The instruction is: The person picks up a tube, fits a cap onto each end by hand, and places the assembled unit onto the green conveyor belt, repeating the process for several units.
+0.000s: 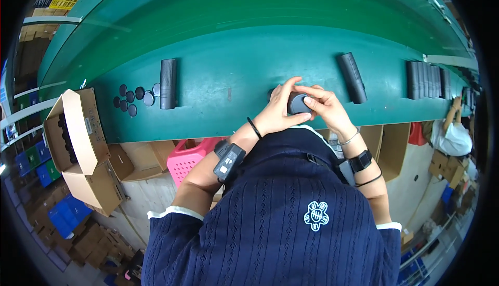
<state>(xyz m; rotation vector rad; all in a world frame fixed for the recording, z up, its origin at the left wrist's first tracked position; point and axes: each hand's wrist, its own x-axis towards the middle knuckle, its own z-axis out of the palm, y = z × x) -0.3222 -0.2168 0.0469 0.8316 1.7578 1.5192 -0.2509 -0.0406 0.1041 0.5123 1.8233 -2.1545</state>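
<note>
At the near edge of the green table, my left hand and my right hand close around a black cylinder. Its round, flat end faces up, and most of its body is hidden by my fingers. My right thumb presses on the rim of that end; my left fingers wrap the other side. A ribbed black cylinder lies on the table to the left, and a similar black cylinder lies tilted to the right. Several round black caps are scattered at the far left.
Several black cylinders are lined up at the right. An open cardboard box holding dark pieces stands off the table's left end. Below the edge are a pink basket and a cardboard box. Another person works at the far right.
</note>
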